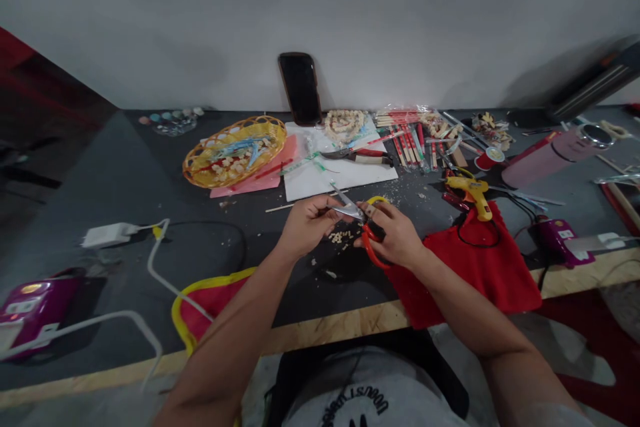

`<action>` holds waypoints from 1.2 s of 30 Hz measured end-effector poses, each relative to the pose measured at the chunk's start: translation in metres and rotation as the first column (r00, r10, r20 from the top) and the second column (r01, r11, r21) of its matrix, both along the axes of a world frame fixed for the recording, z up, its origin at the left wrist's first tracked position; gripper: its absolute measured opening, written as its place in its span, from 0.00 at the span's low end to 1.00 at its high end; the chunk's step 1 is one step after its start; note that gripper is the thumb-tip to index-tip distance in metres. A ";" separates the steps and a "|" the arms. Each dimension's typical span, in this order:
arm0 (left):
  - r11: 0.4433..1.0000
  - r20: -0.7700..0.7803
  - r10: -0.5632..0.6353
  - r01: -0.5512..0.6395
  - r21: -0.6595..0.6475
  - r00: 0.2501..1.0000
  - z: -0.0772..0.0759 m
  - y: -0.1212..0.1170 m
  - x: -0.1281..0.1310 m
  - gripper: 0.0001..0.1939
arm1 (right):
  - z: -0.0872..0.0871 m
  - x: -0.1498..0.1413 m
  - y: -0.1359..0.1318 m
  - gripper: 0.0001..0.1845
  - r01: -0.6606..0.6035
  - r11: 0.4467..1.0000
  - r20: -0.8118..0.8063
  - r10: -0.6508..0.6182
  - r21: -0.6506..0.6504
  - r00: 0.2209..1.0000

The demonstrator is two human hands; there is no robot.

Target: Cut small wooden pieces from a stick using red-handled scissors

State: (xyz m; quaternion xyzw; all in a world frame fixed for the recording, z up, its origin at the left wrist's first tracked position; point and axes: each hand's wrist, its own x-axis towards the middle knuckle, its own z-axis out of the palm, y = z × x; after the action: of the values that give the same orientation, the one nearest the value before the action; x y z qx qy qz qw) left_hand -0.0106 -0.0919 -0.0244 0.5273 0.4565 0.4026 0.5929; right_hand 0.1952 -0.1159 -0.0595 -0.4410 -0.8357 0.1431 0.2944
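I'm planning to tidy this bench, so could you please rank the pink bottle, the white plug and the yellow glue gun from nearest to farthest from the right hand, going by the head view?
From the right hand:
1. Yellow glue gun, just to its right.
2. Pink bottle, farther right.
3. White plug, far to the left.
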 end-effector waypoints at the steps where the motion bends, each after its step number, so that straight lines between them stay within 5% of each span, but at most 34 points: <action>1: 1.000 0.007 -0.017 0.017 -0.017 1.000 0.001 0.000 -0.001 0.09 | 0.000 0.000 0.000 0.35 -0.011 1.000 -0.008 0.011 -0.004 1.000; 9: 0.980 0.081 -0.146 0.155 -0.125 0.986 -0.002 0.003 -0.007 0.13 | -0.001 0.000 0.000 0.38 -0.113 0.994 -0.097 0.112 -0.001 0.989; 16: 0.984 0.106 -0.115 0.127 -0.122 0.988 -0.003 0.002 -0.005 0.15 | 0.002 0.000 -0.002 0.34 -0.045 0.998 -0.014 0.046 0.032 0.999; 27: 0.979 -0.178 0.107 -0.072 0.192 0.978 -0.004 0.000 0.003 0.10 | -0.001 -0.003 -0.001 0.33 0.020 0.994 -0.141 -0.035 -0.106 0.989; 36: 0.999 -0.064 -0.036 0.037 0.012 0.997 -0.005 0.000 -0.001 0.09 | -0.002 -0.001 0.000 0.38 0.005 0.994 -0.077 -0.013 -0.112 0.997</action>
State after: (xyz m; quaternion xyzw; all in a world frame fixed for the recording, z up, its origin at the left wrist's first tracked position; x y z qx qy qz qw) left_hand -0.0120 -0.0918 -0.0292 0.5520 0.4627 0.3775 0.5819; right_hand 0.1943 -0.1158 -0.0613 -0.4546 -0.8123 0.2051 0.3023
